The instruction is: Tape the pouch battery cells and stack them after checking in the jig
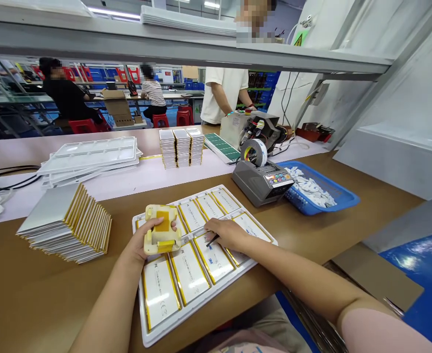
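My left hand is closed around the edge of a cream plastic fixture with amber tape on it, held just above a white tray. Flat pouch battery cells with yellow edges and printed labels lie in the tray in two rows. My right hand grips a thin dark tool, its kind unclear, with the tip over a cell in the near row. That cell and the ones to its right bear small blue-printed 3M strips. My right fingertips are partly hidden.
Stacked cells stand at left, more cells at the back. Nested white trays lie behind. A tape dispenser and a blue basket of white scraps sit at right. A co-worker stands by a machine. A shelf beam crosses overhead.
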The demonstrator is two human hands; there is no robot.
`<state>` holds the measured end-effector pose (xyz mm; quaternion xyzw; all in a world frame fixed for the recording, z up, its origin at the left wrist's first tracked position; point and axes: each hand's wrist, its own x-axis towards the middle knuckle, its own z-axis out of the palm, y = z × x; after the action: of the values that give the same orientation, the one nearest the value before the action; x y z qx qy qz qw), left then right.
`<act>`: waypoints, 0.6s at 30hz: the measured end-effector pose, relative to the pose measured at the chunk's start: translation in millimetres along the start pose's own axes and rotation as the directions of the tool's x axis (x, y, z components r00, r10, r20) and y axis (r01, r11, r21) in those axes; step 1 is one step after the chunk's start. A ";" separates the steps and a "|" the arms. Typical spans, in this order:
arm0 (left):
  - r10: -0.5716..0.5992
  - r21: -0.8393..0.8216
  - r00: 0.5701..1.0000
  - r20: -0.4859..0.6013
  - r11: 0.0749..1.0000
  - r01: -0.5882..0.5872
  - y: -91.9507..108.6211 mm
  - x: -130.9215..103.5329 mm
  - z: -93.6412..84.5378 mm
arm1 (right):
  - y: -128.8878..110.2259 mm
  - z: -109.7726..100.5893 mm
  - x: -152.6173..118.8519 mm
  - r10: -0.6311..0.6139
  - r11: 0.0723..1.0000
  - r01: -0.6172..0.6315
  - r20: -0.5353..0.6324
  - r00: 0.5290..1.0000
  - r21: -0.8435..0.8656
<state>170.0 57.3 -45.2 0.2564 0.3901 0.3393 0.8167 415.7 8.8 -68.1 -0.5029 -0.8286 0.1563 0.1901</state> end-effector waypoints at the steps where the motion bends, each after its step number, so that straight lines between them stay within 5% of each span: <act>1: -0.011 -0.008 1.000 -0.007 1.000 0.011 0.3 -0.1 0.3 | 7.8 -3.4 -5.6 0.045 0.997 -0.038 -0.112 0.993 0.062; 3: -0.015 -0.020 1.000 -0.001 1.000 0.015 0.7 0.4 -0.1 | 30.2 -19.0 -19.9 0.250 0.965 -0.192 -0.395 0.884 0.179; 6: -0.001 -0.028 0.999 0.038 1.000 0.002 1.5 1.8 -1.0 | 75.5 -58.5 -45.3 0.509 0.837 -0.474 -0.712 0.484 0.276; 7: -0.002 -0.026 0.999 0.041 1.000 0.003 2.0 2.0 -0.9 | 90.7 -72.2 -53.2 0.534 0.797 -0.539 -0.735 0.419 0.272; 9: -0.016 -0.016 0.999 0.034 1.000 0.017 3.2 1.5 0.8 | 116.3 -95.5 -65.5 0.579 0.732 -0.643 -0.702 0.415 0.223; 12: -0.029 -0.004 0.999 -0.016 1.000 0.029 5.4 -0.7 6.5 | 135.2 -116.8 -74.1 0.620 0.675 -0.733 -0.606 0.498 0.088; 16: -0.009 0.017 0.996 -0.088 1.000 0.010 7.2 -3.6 15.3 | 134.5 -124.3 -75.5 0.645 0.620 -0.783 -0.543 0.538 -0.040; 18: 0.012 0.012 0.995 -0.102 1.000 -0.011 7.0 -4.6 17.0 | 133.0 -117.1 -75.3 0.621 0.677 -0.736 -0.547 0.561 0.014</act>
<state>179.2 55.7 -28.7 0.2457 0.4318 0.3544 0.7923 605.8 8.7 -37.0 -0.8236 -0.4986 -0.0125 0.2702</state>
